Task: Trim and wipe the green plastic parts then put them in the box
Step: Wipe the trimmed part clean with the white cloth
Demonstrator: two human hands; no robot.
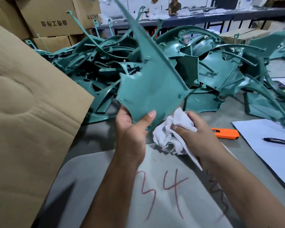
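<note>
My left hand (132,129) grips the bottom corner of a long, pointed green plastic part (148,83) and holds it upright above the table, thumb pressed on its near face. Just right of it, my right hand (194,135) clutches a crumpled white cloth (168,134) below the part's lower edge; whether the cloth touches the part I cannot tell. A big heap of green plastic parts (204,66) lies behind. The flap of the cardboard box (28,104) fills the left side; its inside is hidden.
An orange trimming knife (225,133) lies on the grey table right of my hands. White paper (270,139) with a black pen (278,142) sits at the right. A grey mat (163,186) marked 34 lies in front. Cardboard cartons (51,18) are stacked behind; two people sit far back.
</note>
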